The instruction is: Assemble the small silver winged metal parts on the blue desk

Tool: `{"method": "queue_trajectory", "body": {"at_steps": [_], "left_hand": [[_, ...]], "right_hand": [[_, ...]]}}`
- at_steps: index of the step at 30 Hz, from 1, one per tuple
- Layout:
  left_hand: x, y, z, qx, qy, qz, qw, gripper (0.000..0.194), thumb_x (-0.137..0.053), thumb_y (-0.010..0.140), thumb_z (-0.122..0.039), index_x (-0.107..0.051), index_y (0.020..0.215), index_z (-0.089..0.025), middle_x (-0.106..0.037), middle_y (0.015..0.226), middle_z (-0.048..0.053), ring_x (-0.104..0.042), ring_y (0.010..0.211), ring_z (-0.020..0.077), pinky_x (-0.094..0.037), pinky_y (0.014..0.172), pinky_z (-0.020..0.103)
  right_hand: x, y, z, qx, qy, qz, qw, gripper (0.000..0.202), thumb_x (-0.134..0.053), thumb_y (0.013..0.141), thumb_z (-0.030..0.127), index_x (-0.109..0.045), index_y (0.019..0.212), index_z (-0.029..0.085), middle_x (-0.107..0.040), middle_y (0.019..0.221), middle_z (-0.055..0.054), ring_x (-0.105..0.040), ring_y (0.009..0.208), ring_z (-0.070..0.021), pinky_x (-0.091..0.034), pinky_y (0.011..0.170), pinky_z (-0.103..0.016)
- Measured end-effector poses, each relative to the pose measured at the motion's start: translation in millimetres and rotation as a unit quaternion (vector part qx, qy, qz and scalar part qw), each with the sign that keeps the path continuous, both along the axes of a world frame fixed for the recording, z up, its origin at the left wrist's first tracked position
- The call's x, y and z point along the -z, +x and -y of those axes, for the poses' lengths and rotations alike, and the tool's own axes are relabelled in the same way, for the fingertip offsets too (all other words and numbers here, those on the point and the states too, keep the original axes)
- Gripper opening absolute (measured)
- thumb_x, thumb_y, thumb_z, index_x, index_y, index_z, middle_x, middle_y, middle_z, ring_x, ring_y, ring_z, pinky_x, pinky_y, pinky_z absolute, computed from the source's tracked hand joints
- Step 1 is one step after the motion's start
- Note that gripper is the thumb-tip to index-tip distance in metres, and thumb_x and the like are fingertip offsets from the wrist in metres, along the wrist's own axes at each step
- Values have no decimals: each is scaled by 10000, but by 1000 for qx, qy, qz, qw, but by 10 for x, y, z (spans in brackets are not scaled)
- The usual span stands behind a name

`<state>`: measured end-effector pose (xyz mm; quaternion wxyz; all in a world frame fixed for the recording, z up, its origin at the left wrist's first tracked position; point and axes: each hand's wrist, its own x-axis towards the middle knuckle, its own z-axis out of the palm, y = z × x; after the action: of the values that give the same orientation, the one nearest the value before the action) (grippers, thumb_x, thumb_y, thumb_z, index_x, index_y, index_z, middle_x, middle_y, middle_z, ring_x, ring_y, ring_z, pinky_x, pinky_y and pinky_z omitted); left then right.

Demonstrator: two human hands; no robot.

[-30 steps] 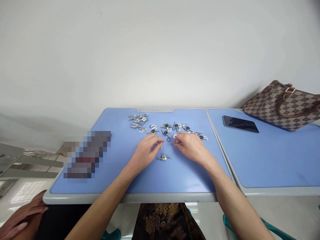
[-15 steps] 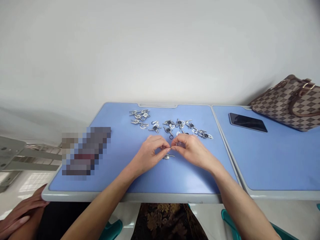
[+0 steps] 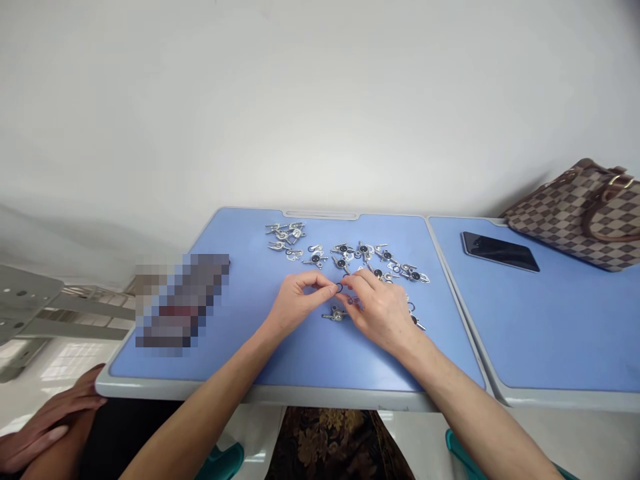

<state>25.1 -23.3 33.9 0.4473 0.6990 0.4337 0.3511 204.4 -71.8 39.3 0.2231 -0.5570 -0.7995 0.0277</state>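
Observation:
A small dark ring (image 3: pixel 339 288) is held between the fingertips of my left hand (image 3: pixel 300 299), thumb and forefinger pinched at its edge. My right hand (image 3: pixel 377 303) comes in from the other side, its fingertips at the ring too. A small clear piece (image 3: pixel 353 301) shows under its curled fingers. Just below both hands a silver metal fitting (image 3: pixel 337 314) lies on the blue table (image 3: pixel 220 333). Beyond the hands several similar fittings with round black centres (image 3: pixel 343 249) are spread out, with small rings among them. Part of another fitting (image 3: pixel 417 323) shows beside my right hand.
Plain silver pieces (image 3: pixel 286 236) lie in a group at the back left. A pixelated dark object (image 3: pixel 185 300) rests at the table's left. On the adjoining table are a phone (image 3: pixel 500 251) and a checked handbag (image 3: pixel 580 213). Another person's hand (image 3: pixel 60 417) is at lower left.
The fingertips have moved slightly apart, and the dark ring now shows between them. My right hand has turned, uncovering a fitting beside it. The whole view has shifted a little.

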Motion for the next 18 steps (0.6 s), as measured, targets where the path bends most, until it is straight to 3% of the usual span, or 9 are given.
{"method": "queue_trajectory", "body": {"at_steps": [10,15,18], "left_hand": [[-11,22,34,43,42,6,998,208,-614,853,-330,-670,709,-191,-683,753,20,-611,754,171,-478,762,317],[-31,-35,44,71,45,-91,992,125,-667,827,-332,-687,845,-209,-674,813,8,-614,787,171,-486,747,306],[-21,-89,63,105,72,-169,977,198,-739,774,-317,-673,941,-232,-666,876,-5,-613,867,187,-462,832,334]], "right_hand": [[-65,63,2,-22,-28,-1,999,220,-468,956,244,-638,1081,183,-669,1030,-72,-616,755,-151,-304,541,-264],[-175,191,-27,-22,-101,39,994,149,-563,898,199,-673,998,198,-678,935,-37,-586,674,-135,-279,557,-267],[-216,281,-37,-43,-142,32,988,119,-592,879,181,-686,941,221,-687,860,-9,-602,703,-141,-299,593,-261]]}}
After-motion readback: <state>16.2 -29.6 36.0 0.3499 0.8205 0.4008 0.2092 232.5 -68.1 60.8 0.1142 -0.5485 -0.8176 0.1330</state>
